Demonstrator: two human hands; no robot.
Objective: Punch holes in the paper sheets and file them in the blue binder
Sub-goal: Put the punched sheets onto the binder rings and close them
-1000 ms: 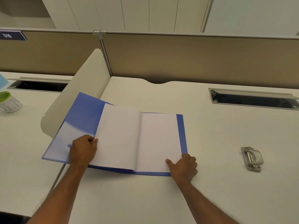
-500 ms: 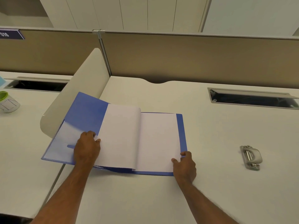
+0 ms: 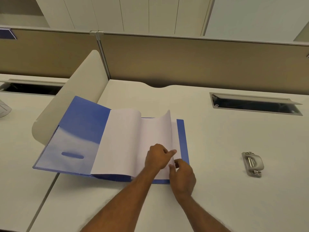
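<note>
The blue binder lies open on the white desk, its left cover resting against a low divider. White paper sheets are inside it, one stack turned to the left. A single sheet on the right side curls upward. My left hand pinches that sheet's lower right edge between thumb and fingers. My right hand sits just below it at the binder's bottom right corner, fingers touching the paper edge. The grey hole punch sits alone on the desk to the right.
A rounded white divider stands behind the binder's left cover. A cable tray slot is open at the back right, another at the back left. A tan partition wall closes the desk's far edge.
My left hand crossed from the binder's left page to the right page and lifted a sheet's edge. My right hand shifted slightly inward at the corner. The camera moved closer.
</note>
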